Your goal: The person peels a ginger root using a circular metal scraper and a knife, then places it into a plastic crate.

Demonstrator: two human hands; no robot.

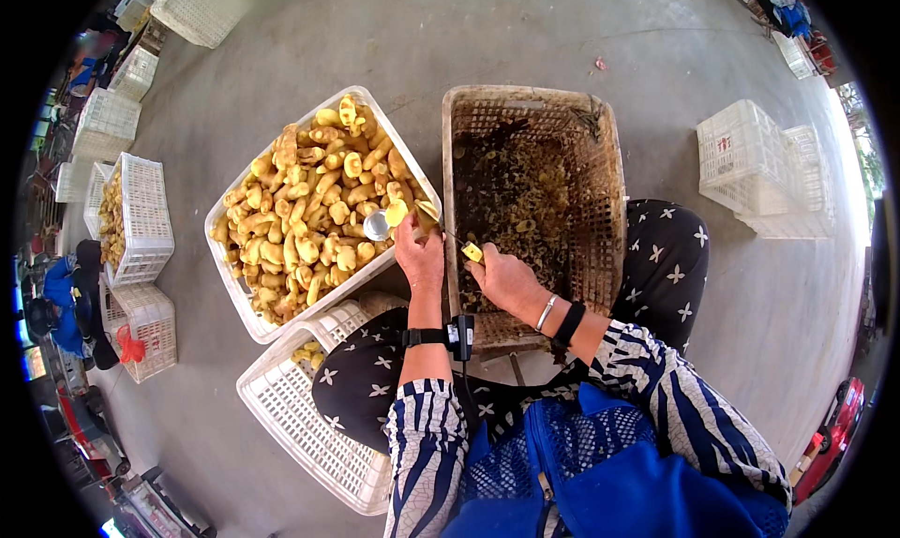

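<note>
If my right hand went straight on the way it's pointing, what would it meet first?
Your right hand would probably meet your left hand first. The dirty crate's left rim crosses that line too, but seems lower; one view leaves depth unclear.

Gray floor [581, 22], small pinkish scrap [600, 64] on it. White crate pair [736, 158] at right. Left: perforated crate [155, 330], red item [129, 345] at its side. Upper-left crate [199, 11], pale. Red vehicle [837, 430], lower right rim.
</note>
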